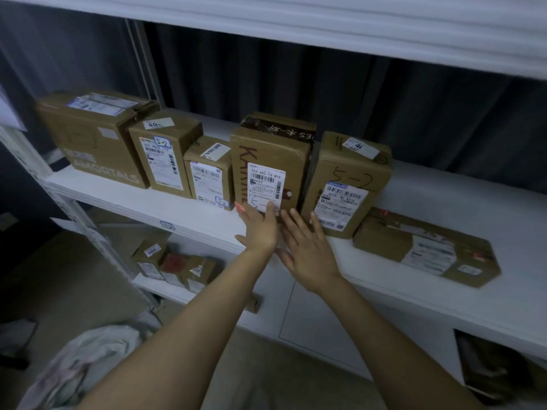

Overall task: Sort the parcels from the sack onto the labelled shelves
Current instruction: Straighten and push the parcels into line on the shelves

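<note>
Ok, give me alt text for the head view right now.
The left hand touches the label of an upright cardboard parcel in a row of five on a white shelf, right hand open beside it. A flat parcel lies at the right; small parcels sit below.

Bare shelf (444,184) behind the flat parcel (426,247) lies open.

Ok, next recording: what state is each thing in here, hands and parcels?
left hand, open, straight fingers on the front label of the tall box.
right hand, open, flat beside it; contact unclear.
tall box, upright on the shelf, between neighbours.
handwritten 5-2 box, upright, right of the tall box.
flat parcel, lying down at the row's right end.
sack, crumpled on the floor.
</note>
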